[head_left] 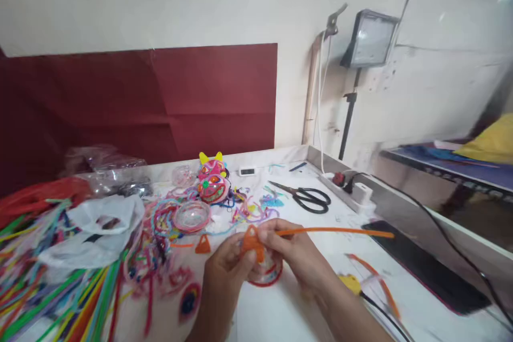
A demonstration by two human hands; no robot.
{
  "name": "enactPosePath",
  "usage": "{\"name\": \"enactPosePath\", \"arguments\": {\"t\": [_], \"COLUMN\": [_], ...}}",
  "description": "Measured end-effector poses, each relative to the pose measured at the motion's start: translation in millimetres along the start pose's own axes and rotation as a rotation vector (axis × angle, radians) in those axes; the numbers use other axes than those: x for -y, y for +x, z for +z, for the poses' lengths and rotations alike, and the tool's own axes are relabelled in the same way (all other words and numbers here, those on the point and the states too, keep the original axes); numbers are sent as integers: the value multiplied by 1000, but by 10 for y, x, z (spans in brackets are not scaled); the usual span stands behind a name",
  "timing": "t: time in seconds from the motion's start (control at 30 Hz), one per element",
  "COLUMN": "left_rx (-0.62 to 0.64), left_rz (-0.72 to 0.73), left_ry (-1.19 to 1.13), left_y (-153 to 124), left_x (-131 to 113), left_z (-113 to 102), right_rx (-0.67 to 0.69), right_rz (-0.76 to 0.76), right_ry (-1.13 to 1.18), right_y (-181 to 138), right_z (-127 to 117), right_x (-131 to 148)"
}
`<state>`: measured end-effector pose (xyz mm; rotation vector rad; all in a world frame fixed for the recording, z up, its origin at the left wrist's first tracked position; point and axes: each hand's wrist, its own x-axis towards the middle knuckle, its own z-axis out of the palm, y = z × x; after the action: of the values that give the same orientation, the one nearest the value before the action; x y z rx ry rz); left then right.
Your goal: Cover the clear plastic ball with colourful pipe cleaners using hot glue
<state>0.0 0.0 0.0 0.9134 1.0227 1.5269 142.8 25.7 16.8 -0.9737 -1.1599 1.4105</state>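
My left hand (225, 267) pinches a folded, triangular piece of orange pipe cleaner (253, 246) near the middle of the table. My right hand (298, 256) grips the same orange piece at its other side, and a long straight length of orange pipe cleaner (340, 230) sticks out from it to the right. Just below my fingers is a clear plastic dish with a red rim (265, 280), partly hidden by both hands. A second orange triangle (203, 244) lies left of my hands. Behind it stands a clear bowl with a pink rim (192, 217).
Black-handled scissors (308, 197) lie behind my right hand. A dark phone-like slab (425, 267), a power strip (358, 197) and a yellow glue-gun-like tool (350, 283) with a cord are on the right. Pipe cleaners (76, 299) and decorated faces (214, 188) lie to the left and back.
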Motion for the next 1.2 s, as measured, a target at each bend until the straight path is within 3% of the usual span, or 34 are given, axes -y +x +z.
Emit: {"name": "enactPosePath", "arguments": {"t": [0.33,0.77,1.2], "left_rx": [89,91,4], "left_rz": [-164,-141,-109], "left_ry": [70,133,151], "left_y": [15,66,83], "left_x": [-136,-152,-181], "left_z": [36,64,50], "right_rx": [-69,-113,-52], "right_rz": [-22,-50,-23], "right_ry": [52,234,111], "right_y": [73,143,80], "right_z": [120,209,114], "right_x": [16,-270,-192]}}
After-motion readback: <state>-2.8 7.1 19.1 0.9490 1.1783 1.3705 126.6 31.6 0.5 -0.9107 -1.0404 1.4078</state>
